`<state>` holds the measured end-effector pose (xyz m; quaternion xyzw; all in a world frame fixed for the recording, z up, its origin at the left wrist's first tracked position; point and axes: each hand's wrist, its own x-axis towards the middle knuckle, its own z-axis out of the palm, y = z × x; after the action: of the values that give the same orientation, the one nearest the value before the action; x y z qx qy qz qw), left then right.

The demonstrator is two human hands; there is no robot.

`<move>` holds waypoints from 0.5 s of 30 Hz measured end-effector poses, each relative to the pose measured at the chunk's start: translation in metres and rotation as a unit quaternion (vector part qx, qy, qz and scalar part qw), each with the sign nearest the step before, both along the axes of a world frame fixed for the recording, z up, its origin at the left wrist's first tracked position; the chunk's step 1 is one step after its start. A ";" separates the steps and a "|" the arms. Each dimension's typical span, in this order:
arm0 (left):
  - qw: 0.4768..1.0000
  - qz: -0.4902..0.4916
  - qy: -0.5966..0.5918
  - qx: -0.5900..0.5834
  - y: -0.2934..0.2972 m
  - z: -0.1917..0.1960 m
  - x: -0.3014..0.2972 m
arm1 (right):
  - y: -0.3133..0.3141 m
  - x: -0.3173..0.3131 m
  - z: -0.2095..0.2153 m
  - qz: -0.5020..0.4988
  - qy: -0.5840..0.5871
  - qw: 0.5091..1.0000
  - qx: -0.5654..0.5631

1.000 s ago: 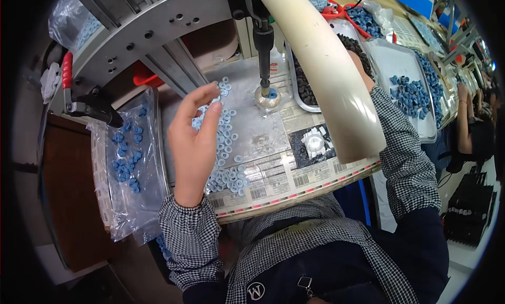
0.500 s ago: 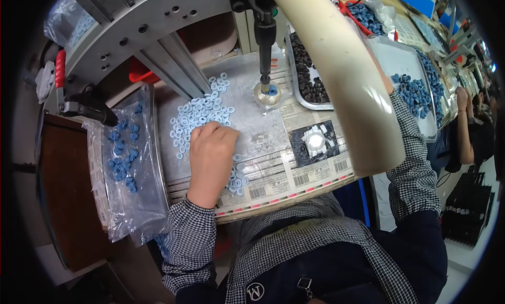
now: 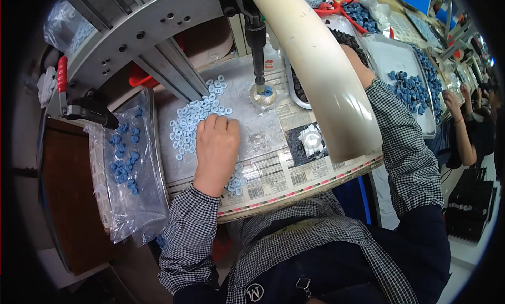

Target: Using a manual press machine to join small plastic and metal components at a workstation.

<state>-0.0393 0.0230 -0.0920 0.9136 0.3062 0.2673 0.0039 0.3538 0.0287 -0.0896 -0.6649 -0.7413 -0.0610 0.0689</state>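
Left hand (image 3: 217,151) is bending over light-blue rings (image 3: 195,116) lying on metal sheet (image 3: 255,149), no longer raised | right hand (image 3: 359,67) is reaching beside dark parts (image 3: 351,41) | both grips: fingertips hiding, can't tell | neither is touching press rod (image 3: 256,38)

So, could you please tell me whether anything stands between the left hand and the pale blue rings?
Nothing visible does: the left hand is right at the rings, its knuckles toward the camera. Its fingertips are hidden, so I cannot tell whether it holds one.

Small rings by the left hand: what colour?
Pale blue. The small rings by the left hand show best in the head view.
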 end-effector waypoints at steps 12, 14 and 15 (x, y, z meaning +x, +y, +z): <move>0.981 0.039 -0.141 -0.126 -0.003 -0.003 -0.012 | -0.066 -0.057 0.057 -0.024 0.482 0.876 0.008; 0.787 0.072 -0.378 -0.483 -0.010 0.008 -0.015 | -0.074 -0.061 0.054 -0.032 0.532 0.846 0.008; 0.786 0.074 -0.377 -0.483 -0.017 0.018 -0.016 | -0.075 -0.066 0.053 -0.031 0.582 0.813 0.007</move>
<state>-0.0556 0.0064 -0.0743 0.5929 0.4366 0.4073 0.5404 0.2878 -0.0468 -0.0361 -0.5981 -0.5413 0.3299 0.4903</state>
